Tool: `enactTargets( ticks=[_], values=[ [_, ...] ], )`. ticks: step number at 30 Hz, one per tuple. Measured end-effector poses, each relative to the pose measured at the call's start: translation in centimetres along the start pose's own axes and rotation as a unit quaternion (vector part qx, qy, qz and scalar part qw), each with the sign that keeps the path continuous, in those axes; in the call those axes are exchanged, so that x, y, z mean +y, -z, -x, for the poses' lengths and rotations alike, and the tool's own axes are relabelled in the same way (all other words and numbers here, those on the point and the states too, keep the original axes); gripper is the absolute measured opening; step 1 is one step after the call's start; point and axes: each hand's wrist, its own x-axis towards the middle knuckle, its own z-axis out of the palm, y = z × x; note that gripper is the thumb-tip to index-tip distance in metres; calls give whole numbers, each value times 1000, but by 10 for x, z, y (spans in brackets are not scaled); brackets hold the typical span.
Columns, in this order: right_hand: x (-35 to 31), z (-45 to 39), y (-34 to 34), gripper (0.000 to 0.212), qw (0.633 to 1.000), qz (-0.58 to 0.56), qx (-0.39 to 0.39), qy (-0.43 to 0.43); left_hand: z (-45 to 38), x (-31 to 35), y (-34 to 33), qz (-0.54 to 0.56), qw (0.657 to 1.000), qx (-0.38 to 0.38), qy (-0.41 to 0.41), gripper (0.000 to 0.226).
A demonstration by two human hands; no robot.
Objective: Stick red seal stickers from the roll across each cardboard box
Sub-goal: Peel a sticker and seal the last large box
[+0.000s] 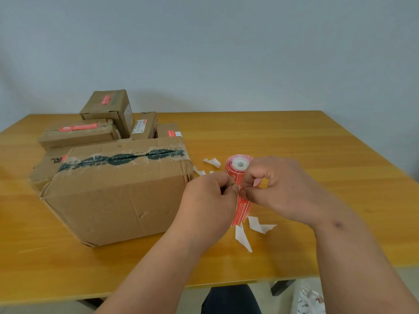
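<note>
A roll of red seal stickers (235,165) stands on the wooden table (294,155), right of a large cardboard box (118,191) sealed with clear and dark printed tape. A red sticker strip (243,210) hangs down from the roll. My left hand (208,200) and my right hand (283,189) meet at the strip's upper part, both pinching it with fingertips. Behind the large box lie several smaller cardboard boxes (79,132), with red stickers showing on their tops.
White backing paper scraps (258,225) lie on the table below the strip and near the roll (212,162). The table's front edge runs just under my forearms. A grey wall stands behind the table.
</note>
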Motion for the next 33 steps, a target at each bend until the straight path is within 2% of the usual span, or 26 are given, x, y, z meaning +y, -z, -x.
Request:
enactTargets(
  ticks=[10, 13, 17, 21, 26, 33],
  values=[
    [1, -2, 4, 9, 999, -21, 1, -27, 0, 2, 6, 11, 999, -15, 28, 32],
    [2, -3, 5, 21, 998, -49, -17, -42, 0, 3, 8, 28, 999, -17, 35, 31],
    [2, -4, 4, 8, 998, -19, -30, -49, 3, 2, 9, 43, 998, -17, 44, 31],
    [1, -3, 3, 13, 998, -20, -36, -54, 5, -1, 10, 33, 999, -22, 28, 24],
    [0, -4, 3, 15, 995, -11, -73, -74, 4, 2, 8, 44, 999, -11, 24, 27],
    [-3, -3, 3, 14, 996, -6, -57, -69, 3, 1, 7, 67, 997, -14, 45, 26]
  ],
)
